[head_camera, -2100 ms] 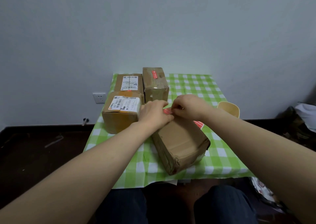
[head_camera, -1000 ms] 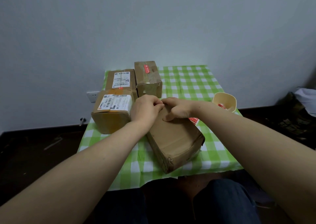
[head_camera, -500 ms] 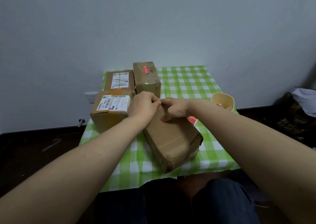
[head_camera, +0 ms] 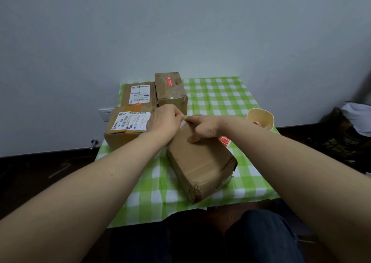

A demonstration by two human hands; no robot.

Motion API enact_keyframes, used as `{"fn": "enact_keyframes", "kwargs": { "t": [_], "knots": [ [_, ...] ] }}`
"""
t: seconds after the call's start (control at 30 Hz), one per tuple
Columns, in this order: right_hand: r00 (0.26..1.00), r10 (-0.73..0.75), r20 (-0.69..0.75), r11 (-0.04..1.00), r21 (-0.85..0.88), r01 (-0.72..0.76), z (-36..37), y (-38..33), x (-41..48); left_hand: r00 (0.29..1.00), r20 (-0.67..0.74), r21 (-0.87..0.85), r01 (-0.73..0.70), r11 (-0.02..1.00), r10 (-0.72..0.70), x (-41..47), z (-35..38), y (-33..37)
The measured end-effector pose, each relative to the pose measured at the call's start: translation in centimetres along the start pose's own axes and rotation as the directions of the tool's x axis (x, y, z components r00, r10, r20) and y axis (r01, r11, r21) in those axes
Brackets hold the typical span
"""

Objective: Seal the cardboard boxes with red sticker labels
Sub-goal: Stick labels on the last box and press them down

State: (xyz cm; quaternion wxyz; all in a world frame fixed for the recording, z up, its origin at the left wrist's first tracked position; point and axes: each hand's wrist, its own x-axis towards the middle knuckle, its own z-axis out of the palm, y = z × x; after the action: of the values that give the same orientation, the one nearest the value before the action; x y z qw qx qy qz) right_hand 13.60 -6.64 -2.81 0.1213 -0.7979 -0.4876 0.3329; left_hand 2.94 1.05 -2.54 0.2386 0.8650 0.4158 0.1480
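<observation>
Currently I log the box [head_camera: 200, 162] lying on the table [head_camera: 220, 94], long axis near-to-far, far end skewed left. Both hands meet at that far end: left hand [head_camera: 164, 120] pinches a pale strip [head_camera: 182, 123], right hand [head_camera: 202, 128] grips the edge, thumb on top.

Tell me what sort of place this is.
Probably a spare room at home used for packing parcels: a small table covered in green check stands against a bare wall, cardboard boxes with shipping labels sit on it, and a wall socket is low on that wall.
</observation>
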Motion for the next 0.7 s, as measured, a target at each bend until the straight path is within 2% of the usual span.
{"fn": "enact_keyframes", "kwargs": {
  "t": [0.3,0.7],
  "knots": [
    [1.000,0.013,-0.006,1.000,0.010,-0.013,0.0,-0.1,-0.4,0.998,0.018,-0.050,0.055,0.997,-0.054,1.1,0.0,-0.5],
    [0.997,0.073,0.009,0.994,-0.082,-0.072,-0.3,-0.2,-0.6,0.996,0.060,-0.074,0.070,0.995,-0.066,2.2,0.3,-1.2]
  ]
}}
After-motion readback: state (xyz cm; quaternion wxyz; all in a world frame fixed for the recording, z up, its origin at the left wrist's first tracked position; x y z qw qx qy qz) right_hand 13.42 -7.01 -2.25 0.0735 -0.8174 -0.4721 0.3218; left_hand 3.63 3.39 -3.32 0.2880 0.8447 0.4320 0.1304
